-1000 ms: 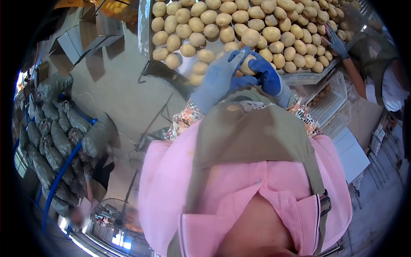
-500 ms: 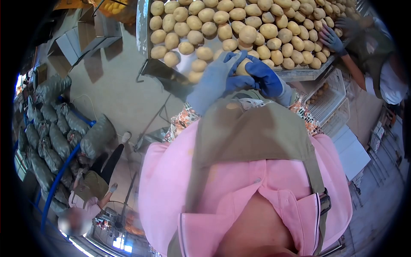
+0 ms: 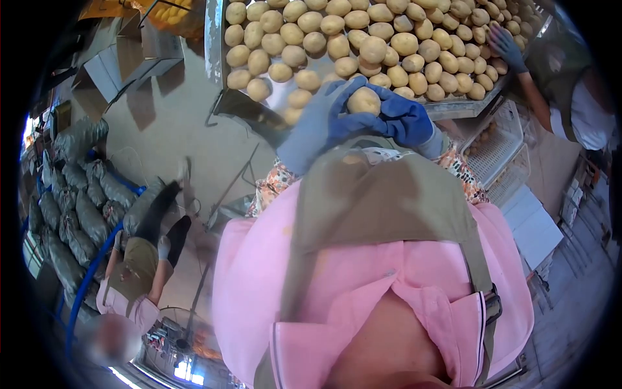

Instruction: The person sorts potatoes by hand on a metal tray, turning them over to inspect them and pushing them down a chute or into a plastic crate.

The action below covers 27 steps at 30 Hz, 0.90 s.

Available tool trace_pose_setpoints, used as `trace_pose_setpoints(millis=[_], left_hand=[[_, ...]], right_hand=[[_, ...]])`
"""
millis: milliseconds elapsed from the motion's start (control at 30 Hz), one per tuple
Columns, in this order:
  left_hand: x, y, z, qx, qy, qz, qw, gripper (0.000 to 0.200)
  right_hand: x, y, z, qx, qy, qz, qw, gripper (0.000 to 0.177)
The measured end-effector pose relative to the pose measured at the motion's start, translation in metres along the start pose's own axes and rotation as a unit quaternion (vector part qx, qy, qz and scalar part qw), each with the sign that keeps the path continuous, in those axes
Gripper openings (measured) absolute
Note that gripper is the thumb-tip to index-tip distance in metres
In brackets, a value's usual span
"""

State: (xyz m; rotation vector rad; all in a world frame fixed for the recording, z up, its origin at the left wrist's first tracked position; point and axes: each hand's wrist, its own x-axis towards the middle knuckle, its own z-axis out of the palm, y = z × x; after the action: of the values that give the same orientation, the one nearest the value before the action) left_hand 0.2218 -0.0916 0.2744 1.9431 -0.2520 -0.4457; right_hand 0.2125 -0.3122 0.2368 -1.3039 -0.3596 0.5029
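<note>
A pale potato sits between both my blue-gloved hands, just in front of my chest. My left hand cups it from the left with the fingers curled over its top. My right hand grips it from the right and below. Just beyond my hands a metal sorting table carries several loose potatoes spread across its surface. My pink shirt and olive apron fill the lower middle of the view.
A co-worker's blue-gloved hand reaches onto the table at the upper right. White plastic crates stand right of me. Dark filled sacks are stacked at left, where another person walks. Cardboard boxes lie at upper left.
The potato has turned up in my hands and shows more fully now. The person on the floor at left has walked further into view. The co-worker's hand has shifted slightly along the table.
</note>
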Motion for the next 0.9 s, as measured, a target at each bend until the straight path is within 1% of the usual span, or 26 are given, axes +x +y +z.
trace_pose_setpoints(millis=[33, 67, 133, 167, 233, 267, 300, 333, 367, 400, 433, 467, 500, 533, 567, 600, 667, 700, 733, 767, 800, 833, 867, 900], left_hand=[[0.0, -0.003, 0.001, 0.003, 0.009, 0.007, 1.0, 0.069], [0.0, -0.004, 0.001, 0.003, 0.011, 0.006, 1.0, 0.069], [0.001, -0.002, 0.0, -0.022, 0.001, -0.005, 1.0, 0.068], [0.001, 0.0, -0.001, -0.023, 0.001, -0.004, 1.0, 0.068], [0.001, 0.005, -0.005, -0.025, -0.015, 0.003, 1.0, 0.066], [0.001, 0.004, -0.005, -0.026, -0.013, 0.004, 1.0, 0.066], [0.001, 0.002, -0.004, -0.032, -0.007, 0.005, 0.999, 0.066], [0.001, -0.001, -0.004, -0.038, 0.0, 0.006, 0.999, 0.065], [0.001, -0.01, 0.003, -0.036, 0.007, 0.005, 0.999, 0.065], [0.002, -0.028, 0.014, -0.062, 0.032, -0.011, 0.998, 0.066], [0.003, -0.049, 0.024, -0.087, 0.058, -0.026, 0.994, 0.067], [0.005, -0.068, 0.029, -0.083, 0.065, -0.028, 0.994, 0.067], [0.007, -0.088, 0.033, -0.034, 0.094, -0.018, 0.995, 0.067], [0.005, -0.109, 0.038, 0.015, 0.122, -0.006, 0.992, 0.068], [-0.002, -0.132, 0.045, 0.136, 0.148, -0.046, 0.979, 0.066], [-0.009, -0.135, 0.039, 0.139, 0.151, -0.048, 0.978, 0.066], [-0.032, -0.143, 0.023, 0.332, 0.149, -0.045, 0.93, 0.058], [-0.041, -0.149, 0.016, 0.318, 0.169, -0.074, 0.93, 0.063], [-0.055, -0.154, 0.009, 0.288, 0.19, -0.117, 0.931, 0.061], [-0.067, -0.174, 0.002, 0.225, 0.202, -0.136, 0.944, 0.059], [-0.079, -0.191, -0.001, 0.161, 0.212, -0.153, 0.952, 0.057], [-0.081, -0.193, -0.003, 0.163, 0.215, -0.155, 0.95, 0.057], [-0.082, -0.193, -0.003, 0.014, 0.253, -0.169, 0.953, 0.055], [-0.083, -0.193, -0.001, -0.137, 0.283, -0.179, 0.932, 0.053]], right_hand=[[0.0, -0.001, 0.0, 0.067, 0.012, 0.065, 0.996, 0.045], [0.0, 0.0, -0.001, 0.067, 0.01, 0.065, 0.996, 0.045], [-0.001, 0.004, -0.006, -0.012, -0.007, 0.007, 1.0, 0.044], [-0.001, 0.006, -0.009, -0.013, -0.007, 0.008, 1.0, 0.044], [0.003, 0.01, -0.014, -0.197, -0.038, -0.027, 0.979, 0.048], [0.008, 0.003, -0.012, -0.198, -0.04, -0.027, 0.979, 0.048], [0.016, -0.008, -0.008, 0.094, -0.014, 0.112, 0.989, 0.05], [0.024, -0.013, -0.003, 0.375, 0.012, 0.242, 0.895, 0.052], [0.031, -0.01, 0.001, 0.374, 0.005, 0.243, 0.895, 0.052], [0.04, -0.002, 0.005, 0.259, 0.042, 0.281, 0.923, 0.054], [0.049, 0.011, 0.006, 0.139, 0.079, 0.313, 0.936, 0.055], [0.052, 0.047, 0.005, 0.066, 0.1, 0.303, 0.945, 0.054], [0.06, 0.05, 0.014, 0.068, 0.093, 0.301, 0.947, 0.054], [0.069, 0.051, 0.029, -0.038, 0.035, 0.248, 0.967, 0.048], [0.077, 0.052, 0.043, -0.143, -0.022, 0.189, 0.971, 0.043], [0.08, 0.052, 0.052, -0.245, -0.077, 0.128, 0.958, 0.038], [0.075, 0.05, 0.055, -0.108, -0.064, 0.191, 0.973, 0.039], [0.081, 0.05, 0.048, -0.172, -0.059, 0.167, 0.969, 0.04], [0.086, 0.047, 0.035, -0.235, -0.055, 0.141, 0.96, 0.041], [0.081, 0.039, 0.021, -0.343, -0.049, 0.098, 0.933, 0.041], [0.074, 0.044, 0.002, -0.461, -0.093, 0.084, 0.878, 0.041], [0.069, 0.046, -0.009, -0.525, -0.177, 0.122, 0.824, 0.042], [0.066, 0.048, -0.012, -0.581, -0.255, 0.16, 0.756, 0.042], [0.065, 0.051, 0.006, -0.595, -0.273, 0.196, 0.73, 0.042]])
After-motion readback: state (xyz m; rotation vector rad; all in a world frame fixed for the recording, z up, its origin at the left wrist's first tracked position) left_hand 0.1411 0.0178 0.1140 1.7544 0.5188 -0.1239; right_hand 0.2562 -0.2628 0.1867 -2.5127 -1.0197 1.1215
